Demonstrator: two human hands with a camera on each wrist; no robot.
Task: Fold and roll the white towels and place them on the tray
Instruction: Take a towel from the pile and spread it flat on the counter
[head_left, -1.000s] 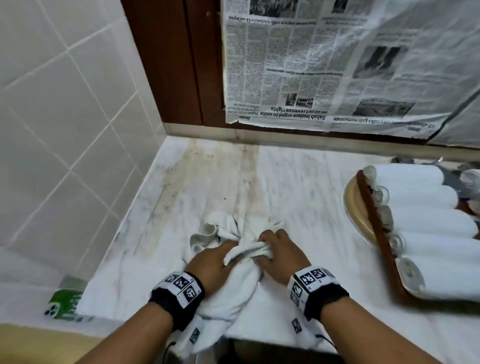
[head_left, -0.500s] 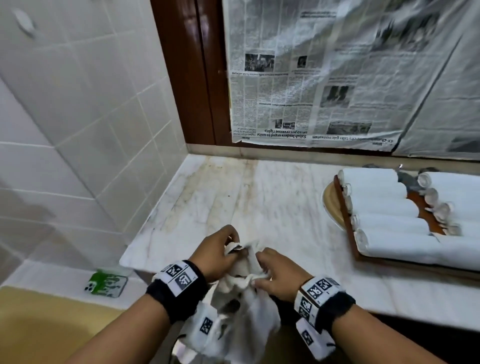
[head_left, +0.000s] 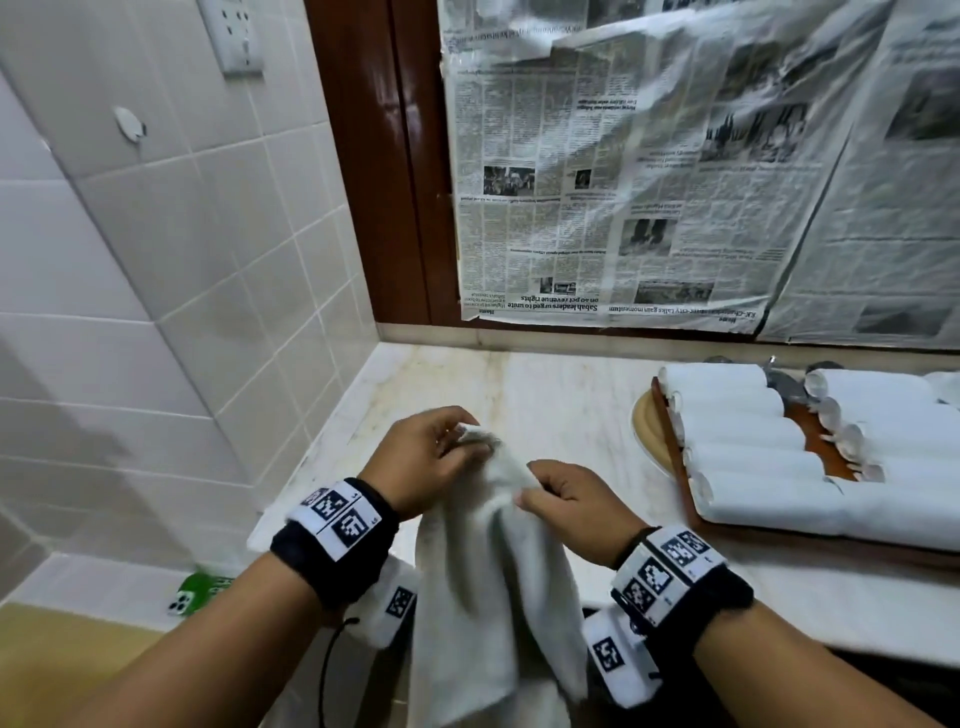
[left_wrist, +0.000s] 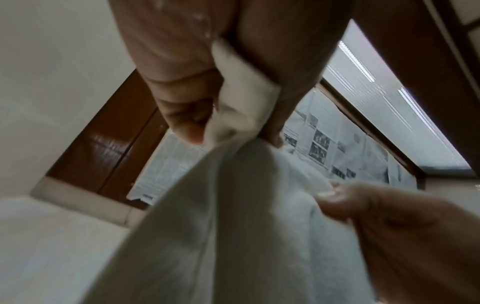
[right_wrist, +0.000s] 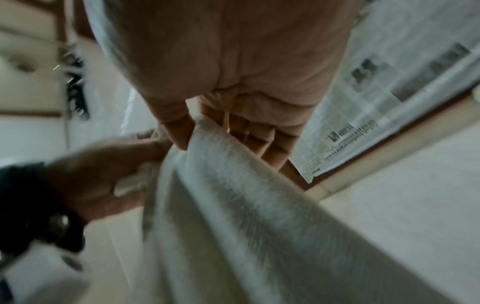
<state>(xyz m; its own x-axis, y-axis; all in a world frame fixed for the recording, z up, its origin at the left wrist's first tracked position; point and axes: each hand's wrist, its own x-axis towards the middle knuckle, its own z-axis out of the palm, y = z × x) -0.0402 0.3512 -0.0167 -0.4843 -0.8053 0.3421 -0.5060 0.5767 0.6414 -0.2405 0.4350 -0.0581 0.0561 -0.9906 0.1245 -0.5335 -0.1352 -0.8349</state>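
A white towel (head_left: 488, 587) hangs loose in the air before the counter's front edge. My left hand (head_left: 431, 457) pinches its top corner between thumb and fingers; the wrist view shows that corner (left_wrist: 244, 98) caught there. My right hand (head_left: 563, 501) pinches the towel's upper edge (right_wrist: 207, 139) just to the right and slightly lower. Both hands are close together. At the right stands a wooden tray (head_left: 675, 467) with several rolled white towels (head_left: 748, 431) laid side by side.
The marble counter (head_left: 540, 395) runs from a tiled wall (head_left: 156, 270) on the left to the tray. Newspaper (head_left: 649, 182) covers the back window. A round beige plate (head_left: 647, 423) sits beside the tray. A green phone (head_left: 195, 597) lies low at the left.
The crumpled towel has been lifted off the counter and now hangs down from both hands. The hands rose and moved back toward the counter's front edge.
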